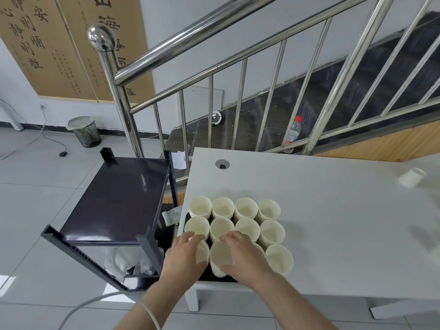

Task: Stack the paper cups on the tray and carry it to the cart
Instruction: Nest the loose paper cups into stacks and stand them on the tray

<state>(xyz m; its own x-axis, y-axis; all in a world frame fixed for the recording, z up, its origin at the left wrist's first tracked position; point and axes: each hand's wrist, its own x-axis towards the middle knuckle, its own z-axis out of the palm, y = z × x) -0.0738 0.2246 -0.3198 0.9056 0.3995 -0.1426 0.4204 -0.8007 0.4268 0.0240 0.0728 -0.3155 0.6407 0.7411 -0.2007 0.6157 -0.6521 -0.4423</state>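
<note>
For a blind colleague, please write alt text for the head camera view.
Two hands, left hand and right hand, touch paper cup stacks standing in rows on a dark tray at the white table corner. A black cart stands left; one lone cup lies far right.

My left hand (184, 254) and right hand (240, 254) reach forward side by side, palms down, fingers curled, thumbs turned toward each other, forearms bare.
</note>
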